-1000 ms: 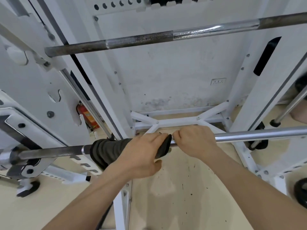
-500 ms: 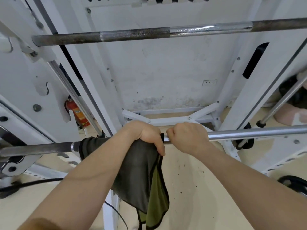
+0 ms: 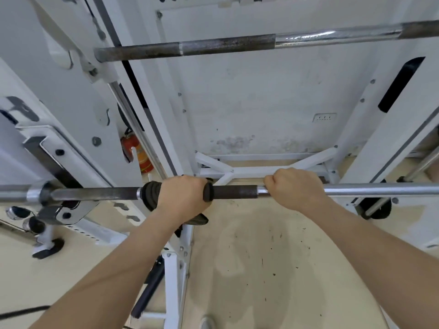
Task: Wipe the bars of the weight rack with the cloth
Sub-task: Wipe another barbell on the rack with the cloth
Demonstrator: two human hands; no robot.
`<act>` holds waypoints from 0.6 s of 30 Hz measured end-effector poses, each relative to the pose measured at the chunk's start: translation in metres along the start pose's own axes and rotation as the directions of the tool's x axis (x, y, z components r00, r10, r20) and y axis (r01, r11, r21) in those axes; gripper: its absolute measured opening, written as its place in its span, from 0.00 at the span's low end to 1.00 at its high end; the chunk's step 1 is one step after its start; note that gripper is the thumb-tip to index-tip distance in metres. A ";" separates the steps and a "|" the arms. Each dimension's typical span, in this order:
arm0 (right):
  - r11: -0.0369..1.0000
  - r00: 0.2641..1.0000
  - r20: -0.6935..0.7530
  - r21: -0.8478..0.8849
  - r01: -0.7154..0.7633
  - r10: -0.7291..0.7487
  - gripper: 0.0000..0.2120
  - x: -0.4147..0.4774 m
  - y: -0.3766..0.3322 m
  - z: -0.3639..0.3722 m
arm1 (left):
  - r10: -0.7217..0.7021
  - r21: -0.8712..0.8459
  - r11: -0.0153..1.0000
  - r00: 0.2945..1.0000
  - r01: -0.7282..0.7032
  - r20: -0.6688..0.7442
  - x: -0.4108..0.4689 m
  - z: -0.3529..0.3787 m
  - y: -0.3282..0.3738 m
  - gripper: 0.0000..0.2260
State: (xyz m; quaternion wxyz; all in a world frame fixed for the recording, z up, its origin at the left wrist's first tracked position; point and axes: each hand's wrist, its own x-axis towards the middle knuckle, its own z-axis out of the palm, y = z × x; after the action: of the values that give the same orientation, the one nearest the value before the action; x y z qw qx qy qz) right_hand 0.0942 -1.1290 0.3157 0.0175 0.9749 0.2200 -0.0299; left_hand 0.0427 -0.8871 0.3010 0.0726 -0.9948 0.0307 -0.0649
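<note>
Presently the left hand [image 3: 183, 198] has its fingers clamped around the cloth [image 3: 152, 194], wrapped on the lower bar [image 3: 235, 191] to scrub all round, while the right hand [image 3: 294, 188], fingers closed bare on the bar, steadies it.

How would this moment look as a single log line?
left hand: gripping cloth wrapped around lower bar | right hand: gripping lower bar bare | upper bar: untouched

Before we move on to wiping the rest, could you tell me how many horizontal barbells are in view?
2: the upper bar across the rack's top, and the lower bar held by both hands. Others may be out of frame.
</note>
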 end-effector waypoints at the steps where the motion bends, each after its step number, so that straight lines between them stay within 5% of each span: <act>1: 1.000 1.000 -0.005 -0.013 -0.003 0.003 0.12 0.000 0.000 0.002 | -0.019 -0.015 1.000 0.999 0.019 -0.032 -0.001 0.003 0.005 0.07; 9: 0.988 0.995 -0.009 0.123 -0.097 0.099 0.18 0.001 0.002 0.003 | 0.083 -0.017 0.996 0.949 -0.093 -0.306 0.026 -0.001 0.123 0.15; 14: 0.997 0.997 -0.014 -0.014 0.081 -0.081 0.13 -0.002 0.006 0.002 | 0.115 -0.004 0.993 0.955 -0.120 -0.272 0.012 0.013 0.058 0.13; 18: 0.996 0.998 0.003 -0.056 0.064 -0.064 0.07 -0.003 0.002 -0.001 | 0.019 -0.013 1.000 0.987 -0.021 -0.161 0.000 0.009 0.011 0.14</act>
State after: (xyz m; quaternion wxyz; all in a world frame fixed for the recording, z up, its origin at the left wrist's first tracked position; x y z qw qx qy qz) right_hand 0.0921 -1.1318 0.3174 0.0442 0.9664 0.2518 -0.0249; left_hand 0.0431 -0.8969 0.2904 0.0633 -0.9864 0.0470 -0.1440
